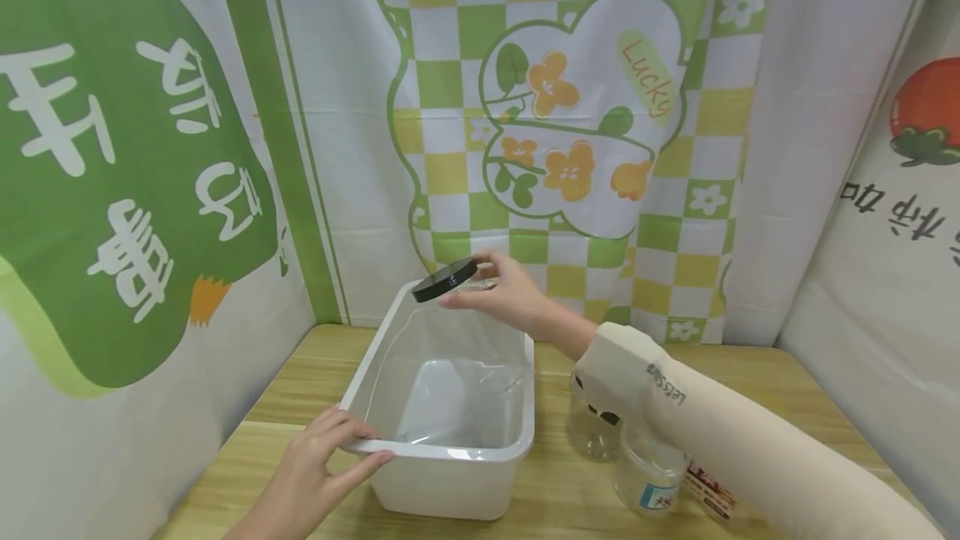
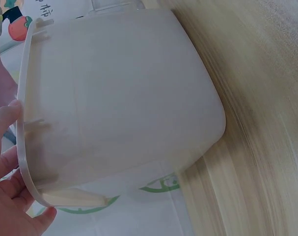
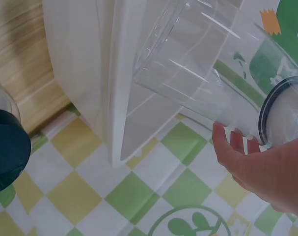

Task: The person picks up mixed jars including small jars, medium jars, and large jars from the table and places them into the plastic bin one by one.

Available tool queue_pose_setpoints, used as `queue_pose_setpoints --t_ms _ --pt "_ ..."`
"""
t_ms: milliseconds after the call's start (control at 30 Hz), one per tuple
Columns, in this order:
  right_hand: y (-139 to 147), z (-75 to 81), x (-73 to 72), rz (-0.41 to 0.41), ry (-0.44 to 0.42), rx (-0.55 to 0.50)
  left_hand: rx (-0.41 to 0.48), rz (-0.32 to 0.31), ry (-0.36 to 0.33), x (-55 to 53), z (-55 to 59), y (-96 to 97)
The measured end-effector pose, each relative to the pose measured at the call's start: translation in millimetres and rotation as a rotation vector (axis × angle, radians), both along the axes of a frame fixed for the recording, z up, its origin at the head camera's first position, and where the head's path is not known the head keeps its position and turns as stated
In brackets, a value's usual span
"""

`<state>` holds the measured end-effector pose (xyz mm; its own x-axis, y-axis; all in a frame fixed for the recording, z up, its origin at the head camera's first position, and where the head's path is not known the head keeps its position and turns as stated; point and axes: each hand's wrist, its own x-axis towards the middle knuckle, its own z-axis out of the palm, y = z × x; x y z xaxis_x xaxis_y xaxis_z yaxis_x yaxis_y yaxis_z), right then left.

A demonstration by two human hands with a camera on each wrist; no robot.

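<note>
Right hand [image 1: 504,294] up over far end of white bin [image 1: 438,447], fingers [image 3: 235,142] curled round neck of clear jar [image 3: 207,78] just under its black lid [image 1: 444,280]. Jar tilted, body angled down into bin, lid end highest. Jar body nearly invisible in head view against bin interior; right wrist view shows transparent wall clearly, with dark lid ring at hand. Cannot tell whether jar bottom touches bin floor.

Left hand [image 1: 315,473] on near left corner of bin rim, thumb on top, fingers [image 2: 6,162] wrapped over edge and gripping it. Left wrist view: bin outer wall fills frame, rim pressed against palm.

Bin sits on wooden desk [image 1: 757,373], roughly centre, long axis pointing away from person.

Right of bin, on desk: two more clear jars, one [image 1: 588,432] just beside bin wall, another [image 1: 647,482] nearer, with label; both partly hidden under right sleeve [image 1: 750,448]. Dark-lidded container [image 3: 9,147] at left edge of right wrist view.

Printed green/yellow checked cloth [image 1: 570,107] as backdrop round desk.
</note>
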<state>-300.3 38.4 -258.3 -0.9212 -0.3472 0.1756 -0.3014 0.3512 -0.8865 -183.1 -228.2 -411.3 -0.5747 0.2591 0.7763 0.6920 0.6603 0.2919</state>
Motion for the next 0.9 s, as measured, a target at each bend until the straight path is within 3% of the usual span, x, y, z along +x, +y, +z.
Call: queue_pose_setpoints --t_ms 433,900 --pt "-15 -23.3 0.3 -0.015 0.006 0.057 -0.02 0.004 -0.032 0.6 1.7 -1.2" --pt "-18 -34.8 0.0 -0.004 -0.019 0.123 -0.05 0.024 -0.081 3.2 7.1 -1.7"
